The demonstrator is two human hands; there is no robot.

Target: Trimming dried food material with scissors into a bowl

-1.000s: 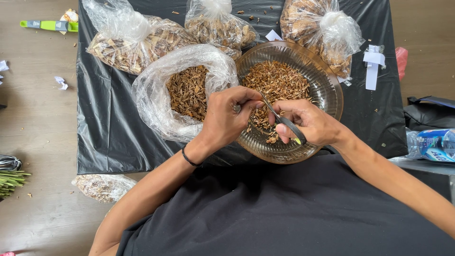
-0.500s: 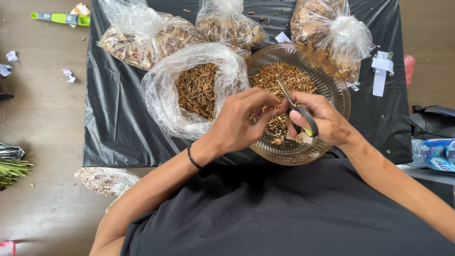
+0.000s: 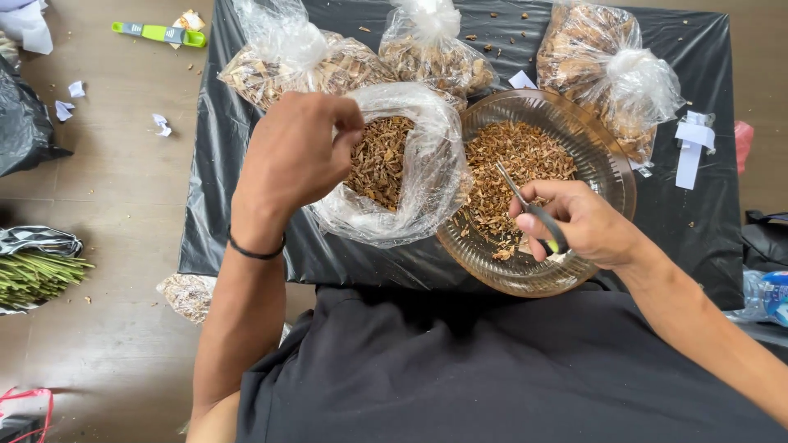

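My right hand (image 3: 579, 223) grips a small pair of scissors (image 3: 529, 207) over the near side of a round clear bowl (image 3: 607, 168) filled with brown dried bits. My left hand (image 3: 295, 156) hovers over the left rim of an open clear plastic bag (image 3: 427, 176) of the same brown dried material, its fingers pinched together at the bag's edge. Whether it holds a piece cannot be seen. The bag lies just left of the bowl on a black plastic sheet (image 3: 246, 246).
Three tied clear bags (image 3: 283, 61) (image 3: 431, 49) (image 3: 611, 78) of dried material lie along the sheet's far side. White paper strips (image 3: 691, 143) lie right. On the floor: a green tool (image 3: 160, 33), green stalks (image 3: 37, 275), a small bag (image 3: 187, 294), paper scraps.
My left hand has left the bowl and moved left to the open bag's rim. My right hand stays over the bowl with the scissors.
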